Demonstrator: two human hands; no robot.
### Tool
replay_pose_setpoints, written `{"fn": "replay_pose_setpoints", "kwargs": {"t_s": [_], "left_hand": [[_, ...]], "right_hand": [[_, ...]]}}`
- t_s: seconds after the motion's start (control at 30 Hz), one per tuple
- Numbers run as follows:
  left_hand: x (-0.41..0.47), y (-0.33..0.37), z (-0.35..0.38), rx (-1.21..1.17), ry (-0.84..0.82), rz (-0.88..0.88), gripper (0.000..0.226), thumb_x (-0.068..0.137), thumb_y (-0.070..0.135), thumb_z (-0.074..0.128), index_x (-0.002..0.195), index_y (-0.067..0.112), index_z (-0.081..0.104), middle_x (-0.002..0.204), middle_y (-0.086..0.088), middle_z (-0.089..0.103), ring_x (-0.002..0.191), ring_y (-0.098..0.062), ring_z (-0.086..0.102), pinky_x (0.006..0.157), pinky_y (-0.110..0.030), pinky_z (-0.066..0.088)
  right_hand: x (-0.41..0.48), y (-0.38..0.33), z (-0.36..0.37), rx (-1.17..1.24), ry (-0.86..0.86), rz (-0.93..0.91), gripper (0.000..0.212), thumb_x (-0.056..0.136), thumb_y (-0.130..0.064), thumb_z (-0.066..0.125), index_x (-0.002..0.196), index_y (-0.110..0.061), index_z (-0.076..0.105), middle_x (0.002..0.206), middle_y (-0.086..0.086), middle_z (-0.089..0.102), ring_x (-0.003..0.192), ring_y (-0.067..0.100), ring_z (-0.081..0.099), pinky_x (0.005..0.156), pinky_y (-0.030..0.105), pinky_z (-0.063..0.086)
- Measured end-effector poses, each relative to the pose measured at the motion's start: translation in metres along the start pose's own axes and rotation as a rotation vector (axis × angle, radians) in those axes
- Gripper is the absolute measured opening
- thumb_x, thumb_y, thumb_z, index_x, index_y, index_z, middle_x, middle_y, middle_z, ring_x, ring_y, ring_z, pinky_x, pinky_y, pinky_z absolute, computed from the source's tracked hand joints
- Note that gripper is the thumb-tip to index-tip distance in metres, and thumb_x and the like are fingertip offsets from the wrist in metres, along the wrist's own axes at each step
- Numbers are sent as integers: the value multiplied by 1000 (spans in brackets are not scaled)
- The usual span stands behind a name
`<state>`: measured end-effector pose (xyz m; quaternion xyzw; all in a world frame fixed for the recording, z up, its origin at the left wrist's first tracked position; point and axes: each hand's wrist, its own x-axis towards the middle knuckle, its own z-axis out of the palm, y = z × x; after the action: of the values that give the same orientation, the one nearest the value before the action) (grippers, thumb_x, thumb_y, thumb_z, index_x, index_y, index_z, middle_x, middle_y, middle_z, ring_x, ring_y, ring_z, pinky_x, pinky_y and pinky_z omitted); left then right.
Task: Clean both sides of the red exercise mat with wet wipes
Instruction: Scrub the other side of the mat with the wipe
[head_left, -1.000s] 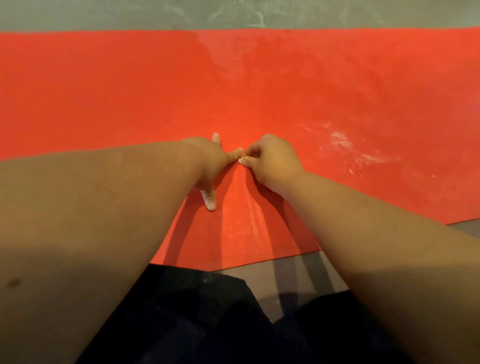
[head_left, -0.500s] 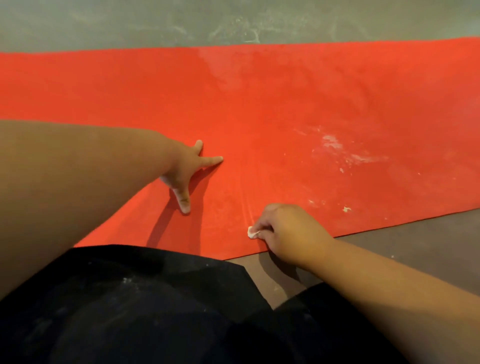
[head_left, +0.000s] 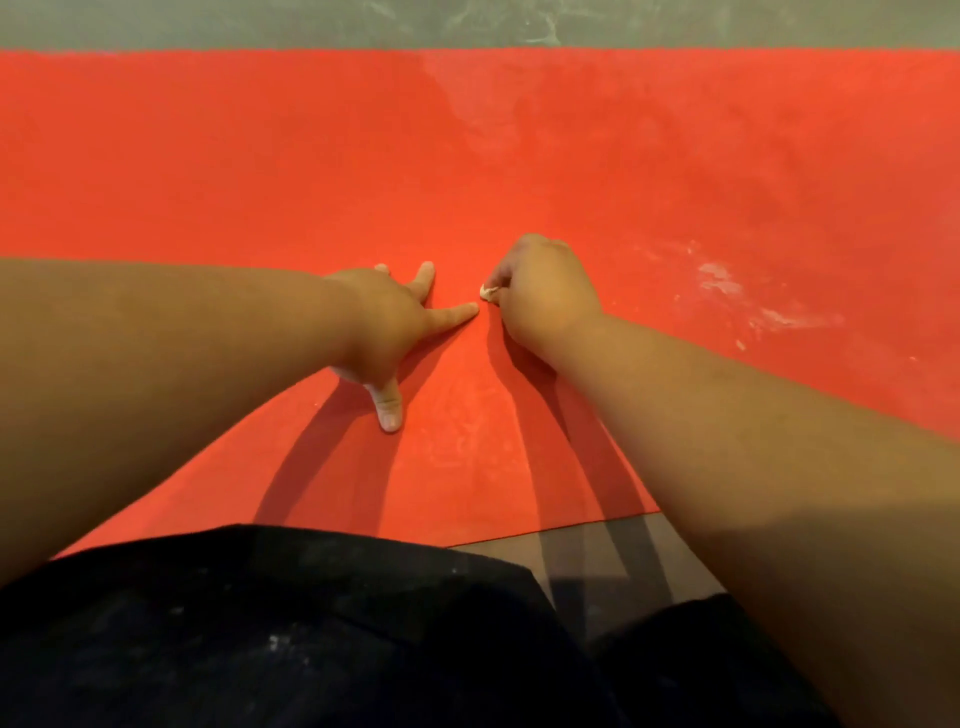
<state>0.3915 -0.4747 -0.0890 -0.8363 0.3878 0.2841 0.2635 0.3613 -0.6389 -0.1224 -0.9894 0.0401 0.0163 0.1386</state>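
The red exercise mat (head_left: 311, 182) lies flat on the floor (head_left: 597, 561), stretching across the whole view, its near edge just ahead of the person's knees. It looks thin, soft and floppy, light enough to creep under a rubbing stroke, so it wants pinning down. For the flip, I'd take it by that near edge. The left hand (head_left: 387, 322) does the pinning: palm down, fingers and thumb splayed wide and straight, pressed on the mat, holding nothing. The right hand (head_left: 540, 296) sits just beside the left forefinger, fingers curled tight round a wadded wet wipe (head_left: 487, 292), only a pale scrap peeping out, knuckles down against the surface. Whitish smears (head_left: 727, 280) show farther right, so there's plenty of this side left, I'd say.
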Motion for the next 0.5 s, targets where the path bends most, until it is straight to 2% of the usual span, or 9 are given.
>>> {"fn": "replay_pose_setpoints", "kwargs": {"t_s": [0.1, 0.3, 0.43, 0.5], "left_hand": [[-2, 1, 0, -24, 1, -4, 141, 49, 70, 79, 140, 49, -27, 157, -12, -22, 142, -50, 13, 108, -48, 32], [-3, 2, -2, -36, 18, -1, 141, 51, 68, 81, 142, 48, -26, 157, -12, -22, 142, -48, 15, 108, -47, 31], [-1, 3, -1, -26, 14, -6, 143, 48, 70, 80, 140, 50, -27, 157, -11, -22, 141, -46, 21, 107, -46, 36], [-1, 2, -1, -27, 10, -7, 144, 47, 71, 80, 140, 50, -27, 157, -12, -23, 140, -46, 25, 107, -46, 37]], "right_hand": [[-38, -4, 5, 31, 41, -29, 17, 87, -18, 61, 96, -17, 75, 100, 9, 67, 99, 31, 59, 81, 33, 40], [-179, -7, -2, 192, -139, -195, 11, 83, -12, 65, 84, -15, 75, 83, -2, 64, 79, 17, 57, 69, 21, 39], [-153, -8, -1, 207, -194, -177, 10, 83, -11, 68, 86, -16, 77, 85, -1, 64, 83, 17, 58, 71, 17, 35], [-125, -13, 2, 220, -140, -146, 11, 85, -12, 67, 89, -15, 77, 88, 1, 64, 88, 18, 58, 73, 17, 36]]}}
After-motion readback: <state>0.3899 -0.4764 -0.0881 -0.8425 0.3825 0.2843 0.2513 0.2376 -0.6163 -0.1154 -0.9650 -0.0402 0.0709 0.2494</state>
